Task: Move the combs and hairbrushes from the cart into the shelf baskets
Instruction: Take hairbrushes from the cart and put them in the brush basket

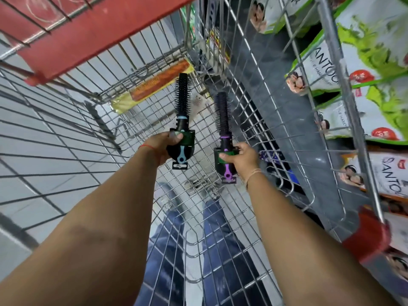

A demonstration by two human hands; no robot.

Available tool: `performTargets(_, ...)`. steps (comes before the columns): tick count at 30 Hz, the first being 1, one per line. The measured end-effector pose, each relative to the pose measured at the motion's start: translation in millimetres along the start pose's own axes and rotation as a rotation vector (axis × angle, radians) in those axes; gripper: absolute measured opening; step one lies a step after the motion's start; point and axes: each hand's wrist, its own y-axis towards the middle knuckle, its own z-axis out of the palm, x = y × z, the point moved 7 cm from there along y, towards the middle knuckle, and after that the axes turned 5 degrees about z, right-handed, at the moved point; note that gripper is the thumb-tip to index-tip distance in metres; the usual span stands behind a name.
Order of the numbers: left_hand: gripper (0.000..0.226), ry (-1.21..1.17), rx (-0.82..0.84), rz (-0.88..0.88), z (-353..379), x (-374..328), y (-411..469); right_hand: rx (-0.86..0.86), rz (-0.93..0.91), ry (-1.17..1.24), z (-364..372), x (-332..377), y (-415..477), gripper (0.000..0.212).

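I look down into a wire shopping cart (pixel 123 120). My left hand (pixel 164 146) grips a round black hairbrush with a light blue handle (pixel 182 100) by its packaging card, bristles pointing away from me. My right hand (pixel 239 156) grips a second round black hairbrush with a purple handle (pixel 221 115) the same way. Both brushes are held above the cart's floor, side by side and apart. A packet of orange combs (pixel 154 85) lies at the far end of the cart, with a small white tag (pixel 198 101) near it.
The cart's red plastic seat flap (pixel 92 25) is at the top left, and its red handle end (pixel 366 237) at the right. Shelves with green and white product packets (pixel 364 69) stand to the right. Grey floor tiles and my jeans show through the mesh.
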Motion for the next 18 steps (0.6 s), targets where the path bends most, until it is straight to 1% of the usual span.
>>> performTargets(1,0.008,0.003,0.054,0.024,3,-5,-7,-0.014,-0.014,0.055,-2,2,-6,0.024)
performTargets(3,0.006,-0.007,0.164,0.081,9,-18,-19,-0.021,-0.052,0.181,-5,8,-20,0.029)
performTargets(5,0.015,-0.004,0.259,0.122,17,-35,-37,-0.028,-0.119,0.295,-7,16,-40,0.036)
performTargets(7,0.016,0.037,0.319,0.170,28,-55,-57,-0.057,-0.187,0.363,-13,25,-60,0.039)
performTargets(8,0.026,0.071,0.331,0.190,33,-63,-67,-0.077,-0.222,0.391,-17,32,-71,0.040)
performTargets(9,0.034,0.109,0.370,0.224,43,-75,-85,-0.115,-0.265,0.424,-26,39,-91,0.040)
performTargets(10,0.034,0.141,0.411,0.251,50,-84,-99,-0.151,-0.314,0.442,-34,46,-111,0.040)
performTargets(11,0.026,0.161,0.469,0.284,61,-96,-116,-0.191,-0.360,0.456,-44,53,-133,0.040)
performTargets(14,0.020,0.271,0.606,0.371,103,-132,-179,-0.295,-0.501,0.594,-86,75,-209,0.035)
performTargets(16,0.037,0.330,0.705,0.435,140,-156,-229,-0.347,-0.591,0.636,-117,83,-258,0.039)
performTargets(17,0.041,0.348,0.752,0.466,158,-165,-250,-0.392,-0.617,0.632,-132,84,-277,0.039)
performTargets(18,0.038,0.390,0.802,0.517,185,-180,-281,-0.457,-0.661,0.660,-159,86,-306,0.038)
